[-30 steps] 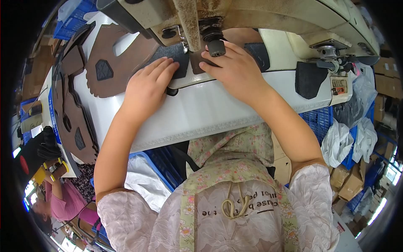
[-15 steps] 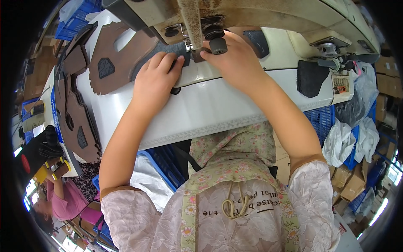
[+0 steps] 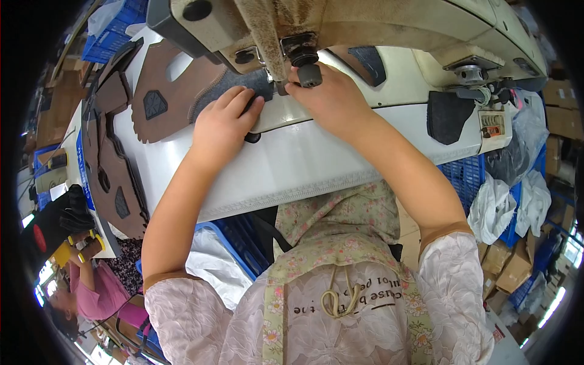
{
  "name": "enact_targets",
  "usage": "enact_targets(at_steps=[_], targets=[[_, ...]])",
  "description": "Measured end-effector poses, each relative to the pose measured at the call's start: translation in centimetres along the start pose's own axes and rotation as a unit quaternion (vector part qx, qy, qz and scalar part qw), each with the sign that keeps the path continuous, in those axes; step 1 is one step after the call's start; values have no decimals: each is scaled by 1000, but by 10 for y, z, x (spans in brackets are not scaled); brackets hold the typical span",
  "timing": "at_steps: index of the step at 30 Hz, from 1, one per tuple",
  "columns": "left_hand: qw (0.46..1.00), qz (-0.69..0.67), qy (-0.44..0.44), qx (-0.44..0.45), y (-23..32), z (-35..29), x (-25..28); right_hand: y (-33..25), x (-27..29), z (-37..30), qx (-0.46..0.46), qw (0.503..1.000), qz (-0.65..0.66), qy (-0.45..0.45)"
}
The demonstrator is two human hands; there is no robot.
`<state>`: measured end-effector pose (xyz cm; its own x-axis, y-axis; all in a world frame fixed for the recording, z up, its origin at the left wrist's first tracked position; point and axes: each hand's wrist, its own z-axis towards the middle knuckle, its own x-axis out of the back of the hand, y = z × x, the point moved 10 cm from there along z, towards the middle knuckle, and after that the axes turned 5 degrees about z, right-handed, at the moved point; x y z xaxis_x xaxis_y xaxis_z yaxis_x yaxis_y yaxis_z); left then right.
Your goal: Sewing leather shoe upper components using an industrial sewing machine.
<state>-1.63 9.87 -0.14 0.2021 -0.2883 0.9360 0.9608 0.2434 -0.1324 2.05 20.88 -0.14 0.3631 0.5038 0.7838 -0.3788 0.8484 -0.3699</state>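
A large brown leather-like piece [image 3: 182,85] with a dark grey band and a jagged edge lies on the sewing machine's bed, its right part running under the needle area. My left hand [image 3: 222,125] has its fingers curled down onto the dark grey band [image 3: 240,81], left of the presser foot. Close on the foot's other side, my right hand [image 3: 334,100] grips the piece's edge, its fingertips partly hidden by a black knob [image 3: 309,75]. The sewing machine [image 3: 377,24] arches over both hands. The needle itself is hard to make out.
Stacked brown pieces [image 3: 118,176] lie along the table's left side. A loose black piece [image 3: 449,117] rests on the white table [image 3: 292,161] at right. Blue crates [image 3: 463,176] and plastic bags stand beyond. Another person [image 3: 100,289] works at far left.
My right hand has shifted slightly left and down, with the thumb closer to the presser foot. More of the brown and dark piece shows behind it. My left hand is slightly lower.
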Motion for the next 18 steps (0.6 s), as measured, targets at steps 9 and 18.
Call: enact_targets(at_steps=[9,18], targets=[[1000,11,-5,21,2,7,-2,6,1,0,-6,999,35,28],[999,31,0,34,2,16,-2,10,-3,2,8,1000,-15,8]])
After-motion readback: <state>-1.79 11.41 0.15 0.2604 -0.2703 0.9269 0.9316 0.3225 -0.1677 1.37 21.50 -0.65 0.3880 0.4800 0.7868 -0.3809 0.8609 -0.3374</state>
